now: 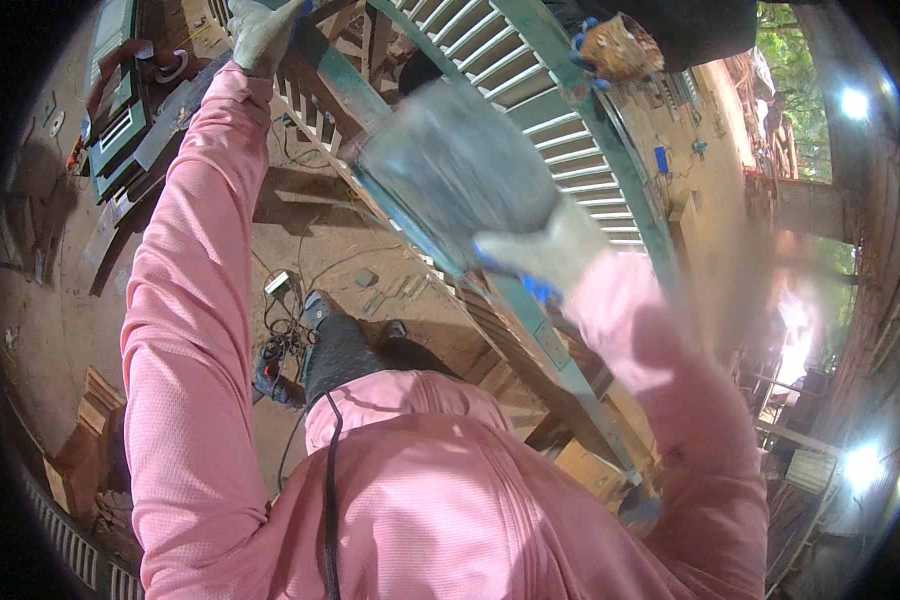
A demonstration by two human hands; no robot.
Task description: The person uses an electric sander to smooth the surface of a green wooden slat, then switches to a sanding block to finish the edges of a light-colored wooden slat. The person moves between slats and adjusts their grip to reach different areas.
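A pale work glove with blue fingertips covers my left hand (262, 38) at the top edge. Its fingers close over the end of a green slatted wooden frame (545, 65), partly cut off by the picture. My right hand (560, 245), gloved alike, grips a flat grey sheet (455, 165) by its near right corner, thumb on top. Motion smears the sheet; its material is unclear. It hangs over the frame and hides part of the rails. White slats run along the frame's far side.
Another person's gloved hand (620, 50) is at the frame's far side. Green slatted panels (120, 140) stand at the left. Black cables (288, 330) and a power tool (275, 375) lie on the dirt floor by my feet. Wooden pieces (90, 435) lie lower left.
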